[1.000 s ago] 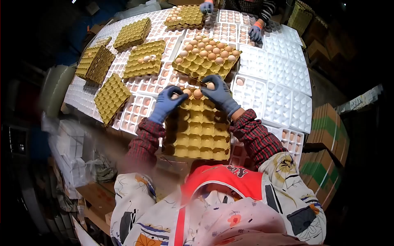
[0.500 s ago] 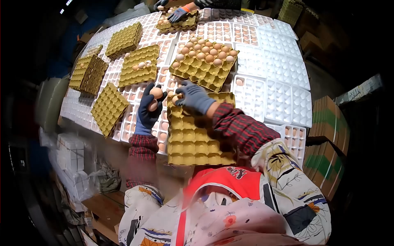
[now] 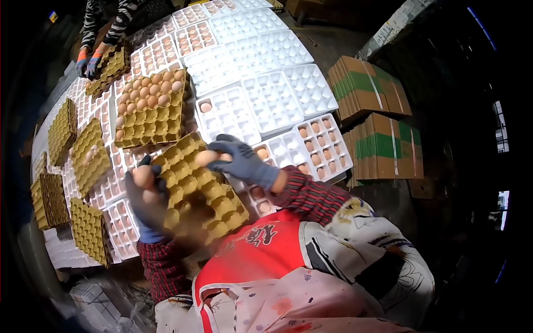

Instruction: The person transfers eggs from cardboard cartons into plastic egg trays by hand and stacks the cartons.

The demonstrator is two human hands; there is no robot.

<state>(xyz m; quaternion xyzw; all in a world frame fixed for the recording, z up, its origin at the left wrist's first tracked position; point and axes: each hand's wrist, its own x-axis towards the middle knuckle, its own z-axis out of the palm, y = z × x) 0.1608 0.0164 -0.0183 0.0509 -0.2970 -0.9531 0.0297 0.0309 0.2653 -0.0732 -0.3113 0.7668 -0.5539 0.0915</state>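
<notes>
My left hand (image 3: pixel 141 202), in a dark glove and partly blurred, is closed around brown eggs (image 3: pixel 143 176), two of them showing. My right hand (image 3: pixel 244 161), in a grey-blue glove, grips a brown egg (image 3: pixel 205 159) at its fingertips, and another egg shows between the fingers. Both hands are over a yellow egg tray (image 3: pixel 180 158) whose visible cups hold no eggs. Beyond it lies another yellow tray (image 3: pixel 149 131), its far rows filled with eggs. To the right, a white foam tray (image 3: pixel 227 119) has a single egg in one corner.
More white trays (image 3: pixel 266 50) spread across the table, several filled with eggs. Yellow tray stacks (image 3: pixel 50 202) stand at left. A co-worker's gloved hands (image 3: pixel 89 64) touch a yellow tray at far left. Strapped cardboard bundles (image 3: pixel 383 147) stand beyond the table's right edge.
The view has swung right. My right hand has lifted from the tray's far left corner and moved right with eggs in it. My left hand still holds its eggs.
</notes>
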